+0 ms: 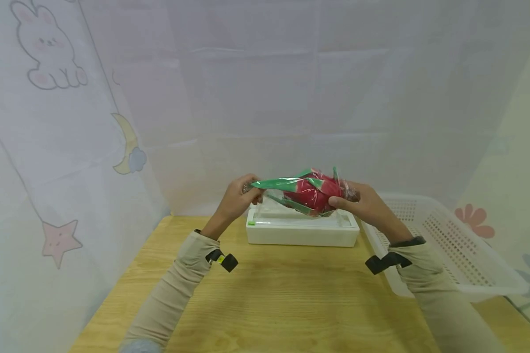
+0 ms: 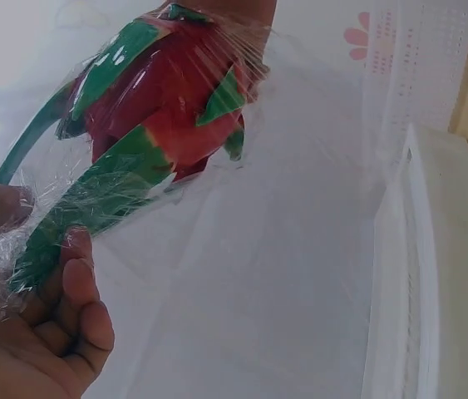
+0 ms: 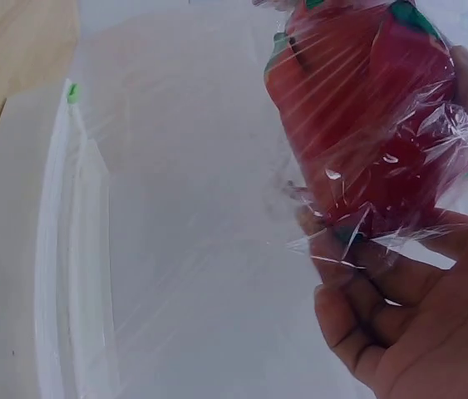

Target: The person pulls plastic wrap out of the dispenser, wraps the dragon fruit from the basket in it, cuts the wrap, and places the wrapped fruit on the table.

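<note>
A red dragon fruit [image 1: 312, 196] with long green leaf tips is wrapped in clear cling film and held above the table between both hands. My left hand [image 1: 242, 192] pinches the gathered film and a green tip at its left end. Around the right end curl the fingers of my right hand [image 1: 365, 202], thumb on the near side. In the left wrist view the film [image 2: 51, 191] looks crumpled and twisted near the fingers. Behind and below the fruit stands a white cling film dispenser [image 1: 302, 236] with a small green piece at its left front corner.
To the right sits a white perforated plastic basket [image 1: 441, 240], beside my right forearm. The wooden table [image 1: 291, 294] runs up to a pale curtain [image 1: 269, 98] printed with cartoon figures at the left.
</note>
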`<state>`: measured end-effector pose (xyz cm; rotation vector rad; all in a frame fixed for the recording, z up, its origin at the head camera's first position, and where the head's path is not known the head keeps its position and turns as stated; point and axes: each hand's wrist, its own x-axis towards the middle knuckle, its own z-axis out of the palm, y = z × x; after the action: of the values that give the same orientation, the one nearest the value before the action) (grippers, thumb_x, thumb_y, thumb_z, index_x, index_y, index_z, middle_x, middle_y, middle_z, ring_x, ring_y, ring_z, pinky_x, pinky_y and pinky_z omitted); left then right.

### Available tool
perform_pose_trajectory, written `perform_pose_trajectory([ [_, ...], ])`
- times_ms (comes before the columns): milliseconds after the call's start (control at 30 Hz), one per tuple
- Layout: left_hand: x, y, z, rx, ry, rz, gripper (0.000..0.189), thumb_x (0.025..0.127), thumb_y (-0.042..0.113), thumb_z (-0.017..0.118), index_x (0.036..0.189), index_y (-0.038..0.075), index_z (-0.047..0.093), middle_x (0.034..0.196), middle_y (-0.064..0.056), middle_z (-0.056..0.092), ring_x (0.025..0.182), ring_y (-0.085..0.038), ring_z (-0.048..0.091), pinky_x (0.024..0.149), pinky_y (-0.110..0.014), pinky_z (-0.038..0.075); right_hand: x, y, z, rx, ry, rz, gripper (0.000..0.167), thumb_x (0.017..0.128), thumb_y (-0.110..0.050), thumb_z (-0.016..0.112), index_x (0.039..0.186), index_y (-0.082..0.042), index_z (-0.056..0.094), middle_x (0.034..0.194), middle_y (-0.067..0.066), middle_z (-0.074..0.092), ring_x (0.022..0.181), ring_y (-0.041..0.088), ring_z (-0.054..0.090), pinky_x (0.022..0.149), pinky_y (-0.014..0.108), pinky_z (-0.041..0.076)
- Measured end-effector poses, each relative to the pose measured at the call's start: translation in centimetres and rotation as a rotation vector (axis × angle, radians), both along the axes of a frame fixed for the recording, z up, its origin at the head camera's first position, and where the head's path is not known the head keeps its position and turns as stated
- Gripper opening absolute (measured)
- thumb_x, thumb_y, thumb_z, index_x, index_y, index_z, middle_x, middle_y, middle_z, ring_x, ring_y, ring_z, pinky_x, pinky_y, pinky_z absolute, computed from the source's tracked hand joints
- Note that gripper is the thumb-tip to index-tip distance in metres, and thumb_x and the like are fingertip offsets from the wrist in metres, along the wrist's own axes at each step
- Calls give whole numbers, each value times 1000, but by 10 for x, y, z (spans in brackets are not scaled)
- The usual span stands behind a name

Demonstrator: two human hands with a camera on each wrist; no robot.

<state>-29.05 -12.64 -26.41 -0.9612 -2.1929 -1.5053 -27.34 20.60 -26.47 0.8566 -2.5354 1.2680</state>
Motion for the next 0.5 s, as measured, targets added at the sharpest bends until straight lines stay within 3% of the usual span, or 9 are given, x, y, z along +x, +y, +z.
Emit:
perform_pose_trajectory([
  [100, 2, -1, -4, 5, -58, -29, 16, 101, 5, 55, 98, -7, 64, 70, -11, 62, 63, -34, 59, 57, -26, 50, 4, 1, -5, 19, -46, -1, 49, 102, -30, 59, 138, 3, 54, 112, 16, 71, 95, 19, 67, 80, 29, 53],
  [200, 5, -5, -13, -7, -184, -64, 21, 102, 9, 53, 95, -7, 64, 67, -7, 61, 61, -31, 58, 57, -28, 50, 8, 0, -14, 43, -113, -11, 49, 102, -39, 54, 124, 4, 62, 102, 10, 71, 88, 18, 63, 75, 32, 51],
  [367, 8, -10, -39, -13, -434, -108, 25, 103, 16, 51, 86, 3, 63, 65, -4, 60, 57, -17, 56, 60, -33, 48, 13, -1, -35, 47, -259, -8, 50, 103, -46, 48, 93, -1, 67, 81, 4, 63, 78, 21, 57, 72, 36, 48],
  [500, 11, -13, -64, -14, -546, -156, 35, 105, 20, 51, 72, 8, 56, 61, -3, 57, 56, -17, 52, 63, -35, 46, 14, -4, -55, 44, -326, 1, 51, 104, -46, 47, 75, -6, 62, 70, 1, 57, 69, 17, 53, 68, 34, 48],
])
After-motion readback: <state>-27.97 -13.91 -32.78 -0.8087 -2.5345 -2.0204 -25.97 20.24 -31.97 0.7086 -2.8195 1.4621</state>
